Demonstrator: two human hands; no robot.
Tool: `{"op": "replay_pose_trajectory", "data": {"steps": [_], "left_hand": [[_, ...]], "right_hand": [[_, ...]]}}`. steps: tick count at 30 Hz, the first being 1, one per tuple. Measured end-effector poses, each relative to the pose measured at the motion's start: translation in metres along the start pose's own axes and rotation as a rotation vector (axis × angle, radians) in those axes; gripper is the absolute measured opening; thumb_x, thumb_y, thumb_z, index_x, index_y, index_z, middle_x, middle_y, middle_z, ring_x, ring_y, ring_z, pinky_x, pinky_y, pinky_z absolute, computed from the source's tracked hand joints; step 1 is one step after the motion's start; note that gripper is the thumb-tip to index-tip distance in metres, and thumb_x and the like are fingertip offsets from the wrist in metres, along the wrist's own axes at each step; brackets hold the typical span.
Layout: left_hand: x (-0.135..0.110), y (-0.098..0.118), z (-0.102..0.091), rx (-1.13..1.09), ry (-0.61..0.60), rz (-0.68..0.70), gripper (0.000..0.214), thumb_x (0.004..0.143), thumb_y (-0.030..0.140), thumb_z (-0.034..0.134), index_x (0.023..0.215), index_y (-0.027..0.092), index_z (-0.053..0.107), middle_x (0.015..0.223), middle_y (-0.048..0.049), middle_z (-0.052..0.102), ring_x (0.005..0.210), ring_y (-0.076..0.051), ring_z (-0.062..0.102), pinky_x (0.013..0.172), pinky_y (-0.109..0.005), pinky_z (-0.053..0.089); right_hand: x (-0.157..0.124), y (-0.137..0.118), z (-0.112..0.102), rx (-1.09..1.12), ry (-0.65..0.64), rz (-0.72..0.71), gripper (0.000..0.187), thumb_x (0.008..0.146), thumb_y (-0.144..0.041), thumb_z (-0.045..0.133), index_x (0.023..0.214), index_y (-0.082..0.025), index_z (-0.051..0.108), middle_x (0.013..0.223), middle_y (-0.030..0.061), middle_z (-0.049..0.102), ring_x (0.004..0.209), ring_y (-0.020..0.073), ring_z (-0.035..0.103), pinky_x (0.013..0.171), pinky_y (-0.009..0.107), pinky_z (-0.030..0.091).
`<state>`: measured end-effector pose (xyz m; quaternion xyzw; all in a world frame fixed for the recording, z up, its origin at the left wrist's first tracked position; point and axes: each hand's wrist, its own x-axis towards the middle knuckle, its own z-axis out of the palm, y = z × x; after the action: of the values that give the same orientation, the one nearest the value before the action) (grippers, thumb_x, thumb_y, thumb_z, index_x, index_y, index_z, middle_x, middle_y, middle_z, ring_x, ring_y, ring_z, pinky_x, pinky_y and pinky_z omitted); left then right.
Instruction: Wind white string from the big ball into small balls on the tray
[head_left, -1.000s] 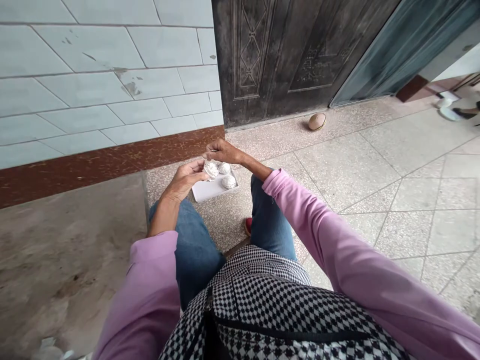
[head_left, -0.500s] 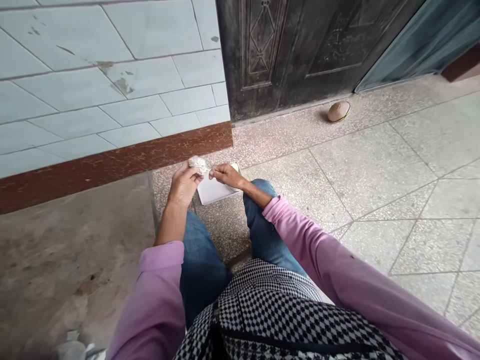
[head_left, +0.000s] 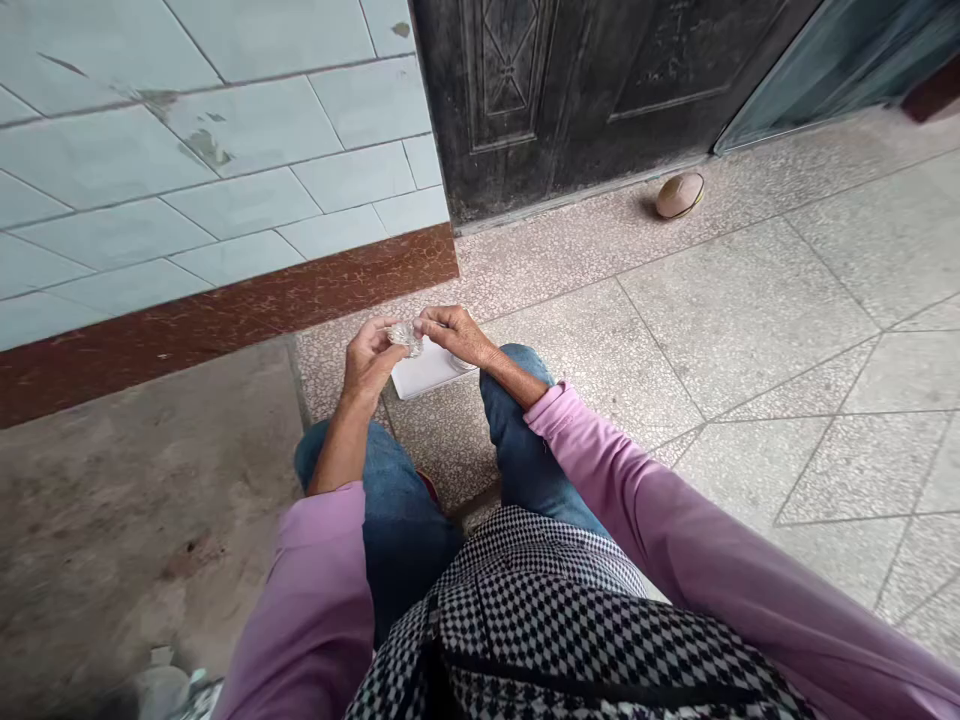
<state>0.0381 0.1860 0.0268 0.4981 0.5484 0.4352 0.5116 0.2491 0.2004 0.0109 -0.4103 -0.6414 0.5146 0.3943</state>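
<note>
Nearest me, the person's checked garment spreads over the lap, with blue jeans beyond. Between and just past the knees, the left hand has its grip clamped around a whitish, rough-looking ball. The right hand meets the ball's near side; whether its grip pinches any of it, I can't tell. Should the left fingers loosen or the right tug hard, I judge the ball could slip onto the white tray below, or miss it and hit the speckled floor. Farther off, a brownish rounded object sits by the dark door.
</note>
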Motion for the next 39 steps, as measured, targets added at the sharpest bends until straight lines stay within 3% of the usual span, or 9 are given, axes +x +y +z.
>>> {"op": "replay_pose_trajectory", "data": {"steps": [6,11,21,24,27,31,34,37,39], "left_hand": [[-0.011,0.002,-0.007,-0.22,-0.207,-0.103,0.07,0.06,0.034,0.113,0.125,0.023,0.088,0.1,-0.0056,0.085,0.095,-0.026,0.078,0.082,-0.034,0.063],[-0.009,0.002,0.001,-0.348,-0.186,-0.128,0.075,0.06,0.039,0.12,0.125,0.02,0.088,0.114,-0.0106,0.09,0.103,-0.027,0.083,0.09,-0.037,0.071],[-0.004,-0.003,0.003,-0.412,-0.074,-0.054,0.058,0.058,0.032,0.116,0.106,0.021,0.085,0.105,-0.0081,0.087,0.094,-0.026,0.082,0.088,-0.039,0.073],[0.0,-0.002,0.0,-0.484,-0.009,-0.014,0.055,0.059,0.036,0.115,0.102,0.023,0.082,0.11,-0.0089,0.087,0.102,-0.026,0.082,0.092,-0.038,0.073],[0.004,-0.003,-0.003,-0.476,0.071,0.003,0.05,0.064,0.038,0.111,0.101,0.025,0.08,0.112,-0.0083,0.085,0.107,-0.026,0.081,0.092,-0.036,0.071],[0.006,-0.007,-0.003,-0.258,0.174,-0.012,0.044,0.062,0.034,0.101,0.102,0.024,0.084,0.099,-0.0042,0.08,0.094,-0.024,0.073,0.078,-0.031,0.06],[0.002,-0.008,-0.003,-0.04,0.131,-0.042,0.047,0.058,0.035,0.103,0.101,0.022,0.089,0.083,-0.0005,0.071,0.08,-0.021,0.064,0.07,-0.03,0.047],[-0.006,-0.006,-0.004,-0.029,-0.075,-0.098,0.052,0.059,0.04,0.107,0.105,0.021,0.092,0.086,-0.0036,0.077,0.083,-0.024,0.069,0.075,-0.033,0.052],[-0.01,-0.003,-0.004,-0.119,-0.173,-0.12,0.055,0.061,0.043,0.11,0.108,0.02,0.093,0.097,-0.0081,0.085,0.09,-0.026,0.075,0.08,-0.035,0.059]], "right_hand": [[0.006,0.006,-0.003,-0.065,0.108,0.013,0.063,0.13,-0.066,0.079,0.088,-0.021,0.066,0.082,-0.001,0.061,0.088,0.0197,0.055,0.085,0.032,0.042],[0.015,0.016,0.005,-0.003,0.146,0.03,0.067,0.131,-0.072,0.077,0.089,-0.024,0.059,0.082,-0.0026,0.056,0.086,0.0182,0.052,0.079,0.029,0.039],[0.018,0.03,0.011,0.02,0.099,0.067,0.048,0.135,-0.032,0.07,0.09,-0.023,0.056,0.08,-0.0046,0.052,0.078,0.0153,0.045,0.074,0.026,0.036],[0.016,0.029,0.015,-0.024,0.003,0.063,0.039,0.134,-0.024,0.065,0.095,-0.021,0.062,0.079,-0.0053,0.053,0.076,0.0142,0.047,0.074,0.025,0.036],[0.01,0.027,0.019,-0.048,-0.198,0.023,0.033,0.132,-0.023,0.065,0.1,-0.017,0.071,0.075,-0.0064,0.051,0.072,0.0135,0.047,0.071,0.025,0.035],[0.002,0.02,0.02,0.091,-0.419,-0.036,0.043,0.135,-0.043,0.075,0.1,-0.017,0.073,0.071,-0.0087,0.046,0.067,0.0118,0.039,0.065,0.024,0.03],[0.003,0.016,0.012,0.222,-0.285,0.001,0.053,0.135,-0.06,0.077,0.103,-0.019,0.07,0.07,-0.0101,0.041,0.063,0.0113,0.034,0.061,0.025,0.025],[0.009,0.015,0.002,0.243,-0.009,0.104,0.054,0.138,-0.057,0.074,0.097,-0.022,0.063,0.066,-0.0106,0.037,0.062,0.0121,0.03,0.059,0.026,0.022],[0.013,0.017,-0.001,0.214,0.07,0.148,0.053,0.14,-0.049,0.07,0.095,-0.022,0.061,0.066,-0.0102,0.038,0.062,0.0123,0.031,0.058,0.025,0.022]]}}
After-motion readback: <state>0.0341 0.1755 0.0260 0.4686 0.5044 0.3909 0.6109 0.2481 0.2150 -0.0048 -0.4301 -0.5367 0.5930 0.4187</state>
